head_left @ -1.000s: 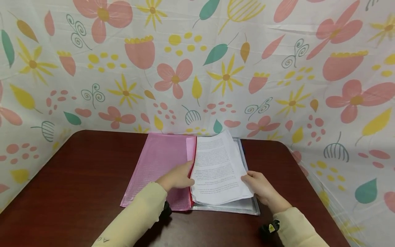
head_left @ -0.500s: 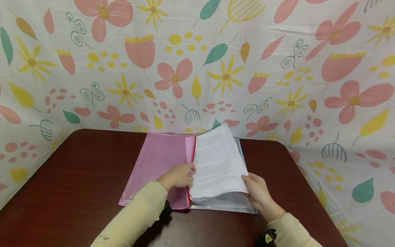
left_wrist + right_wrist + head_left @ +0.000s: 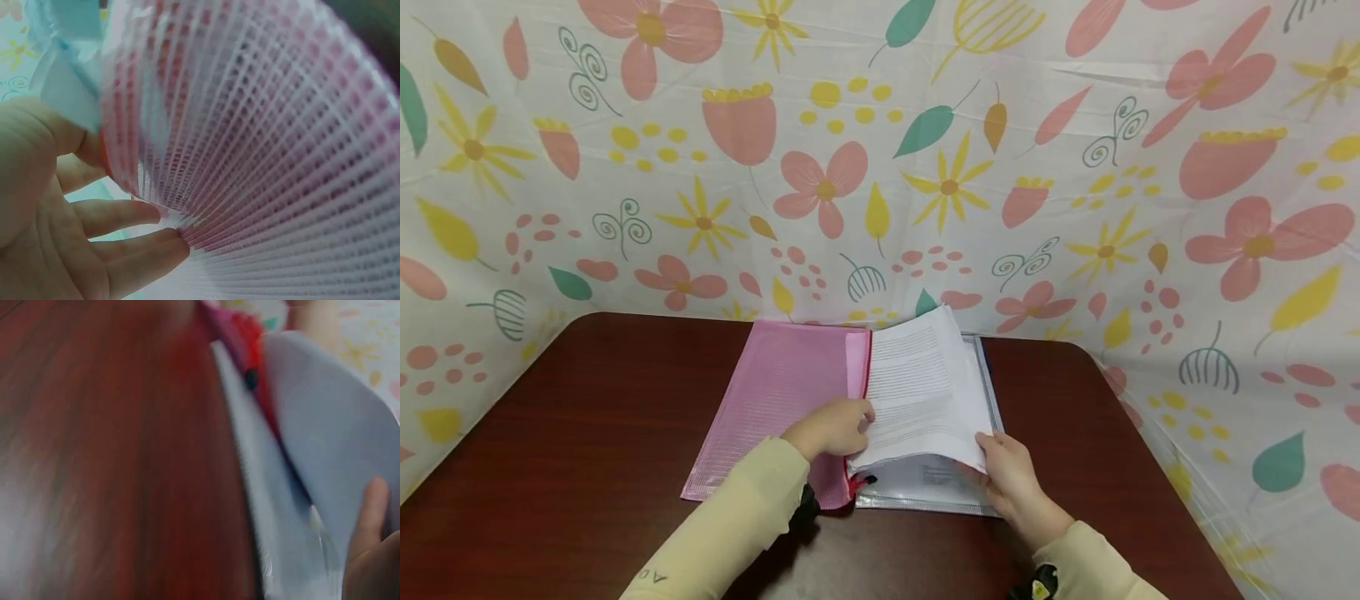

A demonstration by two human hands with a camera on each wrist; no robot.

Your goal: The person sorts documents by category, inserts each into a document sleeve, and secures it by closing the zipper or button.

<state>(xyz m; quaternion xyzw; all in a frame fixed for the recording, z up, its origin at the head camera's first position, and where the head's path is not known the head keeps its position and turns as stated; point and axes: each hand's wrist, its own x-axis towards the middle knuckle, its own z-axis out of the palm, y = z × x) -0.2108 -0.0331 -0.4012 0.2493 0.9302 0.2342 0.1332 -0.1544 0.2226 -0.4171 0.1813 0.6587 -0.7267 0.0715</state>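
Left hand (image 3: 833,429) grips the pink folder (image 3: 767,387) by its right edge; right hand (image 3: 1011,475) pinches the papers (image 3: 913,383) over the clear folder (image 3: 910,492); inserting seems the step, next calling for that edge lifted

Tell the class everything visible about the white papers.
The papers are white sheets with rows of print too small to read. They bow upward, near edge lifted above the clear folder. The right grip pinches their near right corner; their left edge lies along the pink folder. Whether the left grip touches them is unclear.
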